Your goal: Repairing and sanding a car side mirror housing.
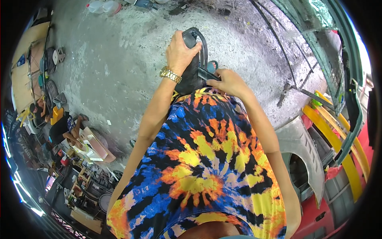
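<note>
A black car part (190, 77) with a rounded top end and a thin curved loop along its right side stands out in front of my body. Its exact kind I cannot make out. My left hand (180, 52), with a gold watch on the wrist, is wrapped round its upper end, the thumb pressed on its face. Lower down on the right, my right hand (230, 82) pinches a flat dark strip (207, 74) with a pale edge, which lies against the black part. The lower end of the part meets my tie-dye shirt (207, 159).
On the right are a green vehicle frame (360, 87), a grey fender (304, 147) and yellow curved panels (336, 149). At left, a person (63, 129) crouches beside a box (95, 145) and heaped parts. Plastic jugs (104, 7) stand on the concrete floor (115, 67).
</note>
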Available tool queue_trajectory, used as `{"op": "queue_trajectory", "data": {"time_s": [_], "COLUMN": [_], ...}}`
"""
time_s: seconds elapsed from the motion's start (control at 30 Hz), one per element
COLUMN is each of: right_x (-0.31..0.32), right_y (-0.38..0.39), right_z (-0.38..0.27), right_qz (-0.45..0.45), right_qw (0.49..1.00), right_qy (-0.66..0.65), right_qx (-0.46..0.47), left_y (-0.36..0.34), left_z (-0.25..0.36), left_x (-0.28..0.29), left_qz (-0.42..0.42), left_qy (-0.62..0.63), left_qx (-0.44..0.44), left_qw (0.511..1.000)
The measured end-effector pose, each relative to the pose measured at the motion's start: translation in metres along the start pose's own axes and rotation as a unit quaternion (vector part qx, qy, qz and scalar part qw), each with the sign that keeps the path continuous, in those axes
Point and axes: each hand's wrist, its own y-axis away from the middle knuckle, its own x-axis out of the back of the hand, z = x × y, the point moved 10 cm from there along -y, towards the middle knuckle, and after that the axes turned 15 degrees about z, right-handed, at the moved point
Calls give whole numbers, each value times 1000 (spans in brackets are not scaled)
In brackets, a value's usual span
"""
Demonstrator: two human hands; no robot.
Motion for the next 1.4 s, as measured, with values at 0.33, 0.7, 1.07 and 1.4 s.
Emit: {"op": "queue_trajectory", "data": {"time_s": [0.33, 0.7, 1.07, 1.4], "right_x": [6, -12, 3, -25], "right_y": [-23, -47, -44, -54], "right_z": [-12, 10, 16, 22], "right_qz": [157, 120, 49, 92], "right_qw": [965, 978, 988, 989], "right_qy": [129, 78, 52, -4], "right_qx": [163, 148, 136, 117], "left_y": [9, 15, 10, 9], "left_z": [2, 16, 13, 2], "left_x": [-20, -44, -51, -63], "left_qz": [-20, -65, -93, -112], "left_qy": [18, 13, 1, -21], "left_qx": [1, -47, -33, -26], "left_qw": [1000, 997, 995, 993]}}
